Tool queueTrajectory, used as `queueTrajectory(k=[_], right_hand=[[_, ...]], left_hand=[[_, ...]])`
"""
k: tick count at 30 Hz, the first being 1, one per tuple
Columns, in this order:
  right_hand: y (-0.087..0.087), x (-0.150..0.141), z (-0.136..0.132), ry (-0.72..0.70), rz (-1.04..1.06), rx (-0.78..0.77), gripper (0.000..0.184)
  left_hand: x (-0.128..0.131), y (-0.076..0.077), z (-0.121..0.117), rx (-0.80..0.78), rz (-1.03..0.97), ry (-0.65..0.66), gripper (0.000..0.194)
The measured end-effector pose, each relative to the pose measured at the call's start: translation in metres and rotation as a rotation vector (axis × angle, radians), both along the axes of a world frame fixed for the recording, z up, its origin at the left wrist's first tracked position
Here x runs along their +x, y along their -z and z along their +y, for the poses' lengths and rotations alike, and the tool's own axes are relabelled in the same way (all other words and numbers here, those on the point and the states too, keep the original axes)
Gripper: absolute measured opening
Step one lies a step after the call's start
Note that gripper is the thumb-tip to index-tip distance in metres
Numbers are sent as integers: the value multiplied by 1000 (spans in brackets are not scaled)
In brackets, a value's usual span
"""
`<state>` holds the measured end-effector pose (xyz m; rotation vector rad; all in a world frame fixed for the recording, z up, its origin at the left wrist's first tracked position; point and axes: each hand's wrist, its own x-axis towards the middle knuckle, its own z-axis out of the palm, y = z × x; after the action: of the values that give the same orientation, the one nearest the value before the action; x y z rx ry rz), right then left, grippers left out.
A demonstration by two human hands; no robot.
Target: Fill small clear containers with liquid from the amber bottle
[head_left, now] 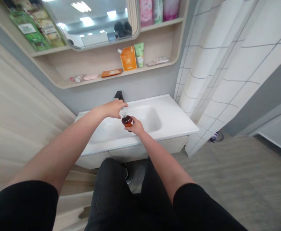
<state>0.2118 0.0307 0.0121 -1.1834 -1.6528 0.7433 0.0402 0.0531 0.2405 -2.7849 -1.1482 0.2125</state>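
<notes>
My left hand (113, 108) reaches in from the left, its fingers curving down over the clear top (123, 113) of a small amber bottle (127, 121), and they seem to pinch it, though the fingertips are partly hidden and I cannot be sure of the grip. My right hand (136, 126) is closed around the bottle's body, with my fingers wrapped out of sight behind it. The bottle stands nearly upright, tilted slightly, between my two hands and above the white basin (171, 110), not touching it as far as I can tell. A black faucet (118, 95) rises from the back of the basin, just beyond my left hand. Below the basin is a pale vanity cabinet (131, 153). On the wall ahead, a pale wooden shelf unit (155, 41) frames a mirror (89, 22). Its lower shelf holds an orange pouch (128, 58), a green tube (139, 54), an orange packet (111, 73), a pink packet (90, 77), and a small bottle (77, 78) lying on its side. Pink and green containers (152, 11) stand higher up. To the right hangs a white shower curtain (227, 64) with a thin gray grid, above a gray floor (227, 179). My black sleeves (22, 205) and black shorts (131, 199) fill the bottom of the view.
</notes>
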Motion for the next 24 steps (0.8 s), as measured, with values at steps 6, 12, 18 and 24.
queueTrajectory(k=[6,12,18,24], right_hand=[[1,0,0,6,27,0,87],[1,0,0,5,33,1,88],[-1,1,-1,-4,50,-7,87],[1,0,0,-7,77,6,86]], left_hand=[[10,-7,-1,1,37,28,82],[14,-7,2,-41,-16,6,82],[18,-8,3,-37,4,9,82],[16,-7,5,-35,8,14,84]])
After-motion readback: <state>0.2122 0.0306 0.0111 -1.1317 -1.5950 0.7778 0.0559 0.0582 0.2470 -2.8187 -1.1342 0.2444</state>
